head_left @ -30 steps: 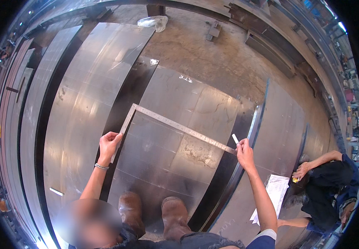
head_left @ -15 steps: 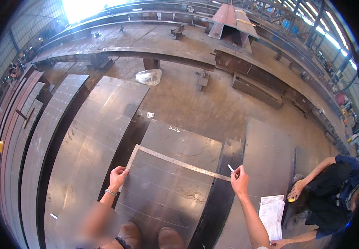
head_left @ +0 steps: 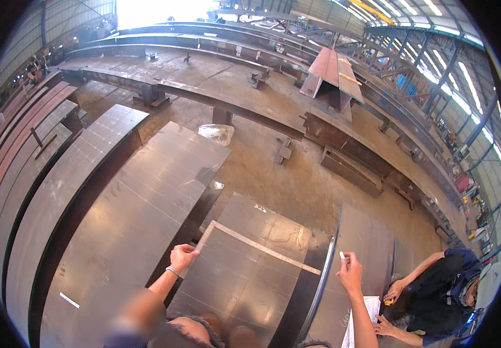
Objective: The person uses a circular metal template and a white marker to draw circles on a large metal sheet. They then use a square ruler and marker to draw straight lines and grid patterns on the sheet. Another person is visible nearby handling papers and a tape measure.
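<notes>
A steel square (head_left: 265, 248) lies across the top of a dark steel plate (head_left: 227, 278), its long arm reaching to the right past the plate's edge. My left hand (head_left: 184, 256) grips the short arm at the plate's left edge, fingers closed on it. Off the far end of the long arm, my right hand (head_left: 350, 271) is raised and pinches a short white stick of chalk (head_left: 342, 255). Right hand and square are apart. Thin pale lines run across the plate.
At the right a co-worker (head_left: 442, 296) crouches, one hand by a small yellow object (head_left: 388, 302), the other near paper sheets (head_left: 370, 306). A long steel plate (head_left: 140, 191) lies to the left with a white stick (head_left: 69, 300) on it. Steel beams (head_left: 233, 119) stretch across behind.
My right hand has come away from the end of the square's long arm, still holding the chalk. The left hand keeps its grip. The view has tilted upward.
</notes>
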Tool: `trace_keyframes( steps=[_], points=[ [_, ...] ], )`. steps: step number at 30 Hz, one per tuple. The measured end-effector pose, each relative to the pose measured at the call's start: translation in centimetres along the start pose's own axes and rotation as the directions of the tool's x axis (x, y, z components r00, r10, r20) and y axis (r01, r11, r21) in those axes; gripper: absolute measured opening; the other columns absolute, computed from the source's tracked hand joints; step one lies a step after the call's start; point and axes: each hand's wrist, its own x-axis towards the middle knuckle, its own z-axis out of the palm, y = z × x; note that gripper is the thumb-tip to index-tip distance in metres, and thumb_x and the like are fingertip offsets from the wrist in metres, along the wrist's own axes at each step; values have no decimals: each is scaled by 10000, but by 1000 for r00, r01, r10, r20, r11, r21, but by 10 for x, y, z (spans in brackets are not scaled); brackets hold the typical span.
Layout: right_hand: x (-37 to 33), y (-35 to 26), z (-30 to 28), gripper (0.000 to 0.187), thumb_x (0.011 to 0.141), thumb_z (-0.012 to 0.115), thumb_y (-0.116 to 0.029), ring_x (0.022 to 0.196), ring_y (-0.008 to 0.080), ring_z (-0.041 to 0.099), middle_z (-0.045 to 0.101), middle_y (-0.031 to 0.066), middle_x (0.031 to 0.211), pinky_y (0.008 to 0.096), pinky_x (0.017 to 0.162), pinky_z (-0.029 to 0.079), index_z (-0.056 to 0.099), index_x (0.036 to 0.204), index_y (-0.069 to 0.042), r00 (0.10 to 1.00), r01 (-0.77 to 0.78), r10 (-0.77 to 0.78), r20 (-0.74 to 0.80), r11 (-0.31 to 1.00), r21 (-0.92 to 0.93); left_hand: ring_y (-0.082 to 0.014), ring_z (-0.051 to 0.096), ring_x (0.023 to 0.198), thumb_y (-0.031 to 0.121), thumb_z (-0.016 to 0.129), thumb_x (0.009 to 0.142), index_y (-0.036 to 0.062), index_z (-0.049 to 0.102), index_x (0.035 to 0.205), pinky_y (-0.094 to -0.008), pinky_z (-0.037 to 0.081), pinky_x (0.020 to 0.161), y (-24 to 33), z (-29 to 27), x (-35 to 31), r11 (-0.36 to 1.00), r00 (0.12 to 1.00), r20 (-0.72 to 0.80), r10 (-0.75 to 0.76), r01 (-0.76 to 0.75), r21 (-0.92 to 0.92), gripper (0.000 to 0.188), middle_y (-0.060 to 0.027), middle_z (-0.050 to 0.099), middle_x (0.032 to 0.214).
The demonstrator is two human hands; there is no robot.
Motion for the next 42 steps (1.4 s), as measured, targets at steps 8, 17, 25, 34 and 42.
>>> trace_keyframes(
  steps=[8,17,25,34,42],
  points=[
    [-4,-61,8,181,922,538,-1,701,382,672,634,218,778,442,648,517,548,1103,-14,985,117,-145,-92,957,-265,-204,745,831,399,878,719,110,807,912,-336,573,768,8,-11,4,999,995,95,4,-7,33,355,-78,777,866],
    [14,-101,38,98,967,567,-100,751,370,658,673,197,868,436,684,503,597,1032,-32,996,90,-85,33,980,-177,-196,746,777,370,870,720,81,807,911,-327,567,722,-3,-5,3,999,998,47,52,-52,-10,353,-86,776,847],
    [27,-42,74,165,958,611,-196,820,415,662,692,195,903,479,697,506,580,971,-35,986,-114,124,113,989,-92,-179,735,756,270,849,766,61,782,1066,-313,552,719,8,-8,-16,998,998,21,65,-65,-20,372,-103,773,842],
    [27,55,108,337,869,756,-286,687,358,653,661,180,758,442,618,478,606,761,-4,988,-85,105,111,981,-174,-109,669,788,96,806,825,-39,756,1026,-266,531,758,-5,-13,-15,959,986,154,-65,105,-263,248,-60,751,880],
    [28,52,122,252,846,789,-291,788,322,675,674,102,821,398,705,515,716,881,-52,933,-125,147,328,988,-87,-77,639,836,152,763,906,-19,752,1078,-239,498,783,8,-7,-25,954,985,81,-149,165,-252,243,-18,735,927]
  ],
)
